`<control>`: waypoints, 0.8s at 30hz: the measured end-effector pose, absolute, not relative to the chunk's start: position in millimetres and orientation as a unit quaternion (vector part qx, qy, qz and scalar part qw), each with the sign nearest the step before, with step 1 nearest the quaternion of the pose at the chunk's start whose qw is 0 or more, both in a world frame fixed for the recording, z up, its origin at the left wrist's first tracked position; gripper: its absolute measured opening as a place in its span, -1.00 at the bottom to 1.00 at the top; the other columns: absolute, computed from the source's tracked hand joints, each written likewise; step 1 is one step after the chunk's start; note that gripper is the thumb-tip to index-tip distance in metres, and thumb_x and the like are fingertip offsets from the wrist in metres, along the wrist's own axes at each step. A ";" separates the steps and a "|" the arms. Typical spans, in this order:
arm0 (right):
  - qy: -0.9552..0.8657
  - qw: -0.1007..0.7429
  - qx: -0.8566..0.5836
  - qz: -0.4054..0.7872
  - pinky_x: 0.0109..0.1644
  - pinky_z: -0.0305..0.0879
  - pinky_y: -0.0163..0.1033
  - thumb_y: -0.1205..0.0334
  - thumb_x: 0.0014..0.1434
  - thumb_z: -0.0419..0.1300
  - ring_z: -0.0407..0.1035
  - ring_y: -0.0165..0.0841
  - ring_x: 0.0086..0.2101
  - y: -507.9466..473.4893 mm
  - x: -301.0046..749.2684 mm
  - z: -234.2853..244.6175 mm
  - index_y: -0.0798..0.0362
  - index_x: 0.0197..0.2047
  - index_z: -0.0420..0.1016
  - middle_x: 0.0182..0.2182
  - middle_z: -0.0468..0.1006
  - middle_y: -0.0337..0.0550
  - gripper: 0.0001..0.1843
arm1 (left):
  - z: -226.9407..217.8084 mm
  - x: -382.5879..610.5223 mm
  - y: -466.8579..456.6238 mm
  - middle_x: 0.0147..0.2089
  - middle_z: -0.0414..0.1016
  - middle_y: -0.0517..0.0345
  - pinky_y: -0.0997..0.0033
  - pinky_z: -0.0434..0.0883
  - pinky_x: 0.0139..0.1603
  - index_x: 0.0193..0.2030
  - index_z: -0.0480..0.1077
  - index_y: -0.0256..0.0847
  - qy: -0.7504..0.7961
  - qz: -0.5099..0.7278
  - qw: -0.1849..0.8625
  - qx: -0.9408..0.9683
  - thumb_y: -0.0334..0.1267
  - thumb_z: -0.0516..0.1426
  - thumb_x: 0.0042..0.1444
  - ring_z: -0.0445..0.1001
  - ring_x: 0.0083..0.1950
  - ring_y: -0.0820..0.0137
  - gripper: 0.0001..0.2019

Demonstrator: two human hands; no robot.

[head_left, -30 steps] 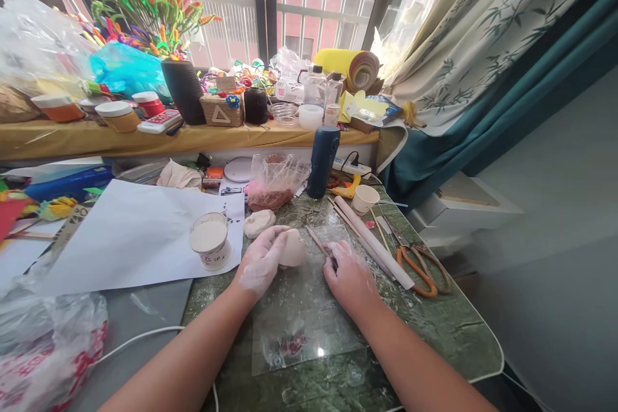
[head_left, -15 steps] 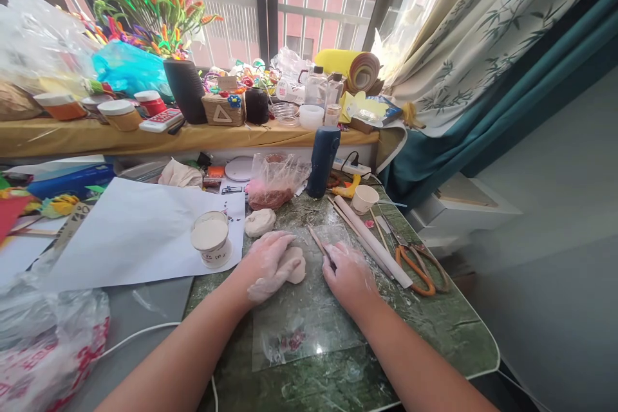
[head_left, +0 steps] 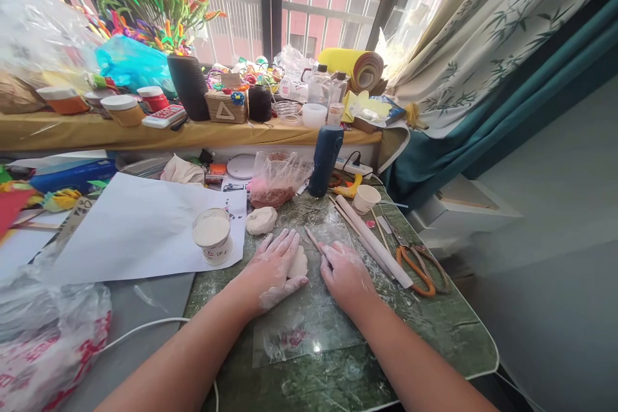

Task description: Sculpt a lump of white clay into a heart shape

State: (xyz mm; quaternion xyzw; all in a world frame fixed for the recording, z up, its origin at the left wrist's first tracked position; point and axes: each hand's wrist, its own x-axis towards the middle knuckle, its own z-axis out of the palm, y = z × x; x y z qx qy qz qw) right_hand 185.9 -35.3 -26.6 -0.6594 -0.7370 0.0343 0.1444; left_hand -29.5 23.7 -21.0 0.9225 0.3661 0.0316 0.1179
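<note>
White powder coats both hands. My left hand (head_left: 277, 268) lies flat with fingers extended over a thin piece of white clay or dough (head_left: 300, 262), whose left part it covers. The piece rests on a clear plastic sheet (head_left: 309, 328). At its right, my right hand (head_left: 346, 270) is wrapped round a slim pointed stick (head_left: 313, 239), its tip aimed up and left, apart from the piece. Just beyond my left hand sits a larger lump of the same white material (head_left: 261, 221). A paper cup filled with white powder (head_left: 212, 236) stands left of that hand.
To the right lie a pale rolling rod (head_left: 371, 241) and orange-handled scissors (head_left: 416, 269), near an empty-looking paper cup (head_left: 366, 198). A dark blue bottle (head_left: 325, 161) and a bagged reddish-brown mass (head_left: 273, 192) stand at the back. White paper (head_left: 130, 232) covers the left side.
My left hand has flattened, its fingers stretching forward over the white piece, with the thumb moved to its near edge. My right hand keeps the stick in nearly the same place.
</note>
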 end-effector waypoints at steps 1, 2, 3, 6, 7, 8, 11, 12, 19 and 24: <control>-0.735 0.144 -0.661 0.034 0.05 0.23 -0.15 0.36 0.39 0.03 0.44 -0.18 -0.12 -35.5 185.9 -26.6 0.12 0.17 0.55 -0.19 0.60 -0.03 -0.61 | -17.8 -29.0 22.2 0.59 -0.05 -0.22 -0.11 -0.07 0.54 0.58 -0.11 -0.31 0.363 0.038 0.114 0.924 0.23 0.03 0.32 -0.09 0.60 0.02 -0.11; -0.735 0.144 -0.662 0.035 0.05 0.23 -0.15 0.36 0.39 0.04 0.44 -0.18 -0.12 -35.8 186.0 -26.5 0.13 0.17 0.55 -0.19 0.60 -0.04 -0.61 | -15.0 -28.3 20.1 0.59 -0.05 -0.22 -0.12 -0.06 0.54 0.58 -0.11 -0.32 0.360 0.045 0.109 0.925 0.24 0.04 0.30 -0.08 0.60 0.01 -0.09; -0.735 0.144 -0.662 0.035 0.06 0.23 -0.15 0.35 0.39 0.04 0.44 -0.19 -0.12 -36.1 186.0 -26.2 0.12 0.17 0.55 -0.19 0.60 -0.04 -0.62 | -12.8 -27.4 17.4 0.59 -0.05 -0.22 -0.12 -0.06 0.54 0.58 -0.11 -0.31 0.358 0.052 0.104 0.927 0.25 0.06 0.29 -0.09 0.60 0.01 -0.07; -0.734 0.145 -0.663 0.035 0.08 0.24 -0.16 0.36 0.39 0.04 0.45 -0.19 -0.11 -37.4 185.7 -25.8 0.10 0.14 0.57 -0.19 0.61 -0.04 -0.63 | -12.1 -23.7 7.0 0.60 -0.08 -0.22 -0.14 -0.08 0.55 0.58 -0.09 -0.31 0.357 0.048 0.098 0.928 0.25 0.08 0.27 -0.11 0.61 -0.01 -0.07; -0.733 0.146 -0.664 0.034 0.08 0.24 -0.15 0.35 0.39 0.04 0.45 -0.18 -0.10 -37.7 185.5 -26.0 0.11 0.14 0.57 -0.18 0.61 -0.03 -0.62 | -13.8 -22.4 3.4 0.60 -0.10 -0.22 -0.14 -0.09 0.55 0.58 -0.08 -0.31 0.360 0.040 0.100 0.927 0.23 0.08 0.28 -0.11 0.61 -0.02 -0.08; -0.732 0.146 -0.665 0.032 0.08 0.25 -0.14 0.34 0.39 0.04 0.45 -0.17 -0.09 -37.8 185.2 -26.3 0.11 0.16 0.56 -0.17 0.61 -0.02 -0.62 | -16.2 -21.2 0.3 0.60 -0.11 -0.21 -0.15 -0.09 0.55 0.58 -0.08 -0.31 0.363 0.035 0.102 0.925 0.21 0.07 0.29 -0.11 0.61 -0.02 -0.10; -0.730 0.146 -0.667 0.029 0.07 0.28 -0.11 0.28 0.39 0.07 0.46 -0.15 -0.09 -37.0 184.7 -27.1 0.14 0.22 0.52 -0.14 0.61 0.02 -0.60 | -23.3 -18.9 -5.3 0.60 -0.10 -0.16 -0.12 -0.07 0.54 0.58 -0.07 -0.26 0.374 0.036 0.104 0.921 0.15 0.05 0.32 -0.09 0.60 0.00 -0.16; -0.730 0.146 -0.667 0.030 0.06 0.29 -0.11 0.27 0.39 0.07 0.46 -0.14 -0.09 -36.6 184.6 -27.1 0.14 0.21 0.53 -0.15 0.61 0.03 -0.60 | -24.5 -18.9 -5.7 0.61 -0.10 -0.14 -0.11 -0.07 0.54 0.58 -0.07 -0.25 0.377 0.040 0.103 0.920 0.13 0.05 0.32 -0.08 0.60 0.01 -0.18; -0.725 0.156 -0.669 0.055 0.08 0.29 -0.16 0.32 0.40 0.04 0.48 -0.18 -0.09 -47.4 175.8 -19.8 0.13 0.16 0.56 -0.16 0.63 0.00 -0.62 | -19.7 -27.4 -1.7 0.60 -0.09 -0.23 -0.13 -0.05 0.54 0.56 -0.03 -0.32 0.395 0.048 0.101 0.912 0.09 0.06 0.31 -0.08 0.60 -0.03 -0.18; -0.688 0.144 -0.703 0.112 0.00 0.27 -0.17 0.30 0.39 0.07 0.51 -0.18 -0.10 -61.6 153.7 -13.1 -0.02 0.09 0.61 -0.17 0.66 -0.08 -0.66 | -26.0 -28.3 -4.4 0.60 -0.14 -0.26 -0.12 -0.02 0.53 0.58 -0.09 -0.34 0.405 0.024 0.121 0.906 0.14 0.04 0.32 -0.07 0.60 -0.04 -0.15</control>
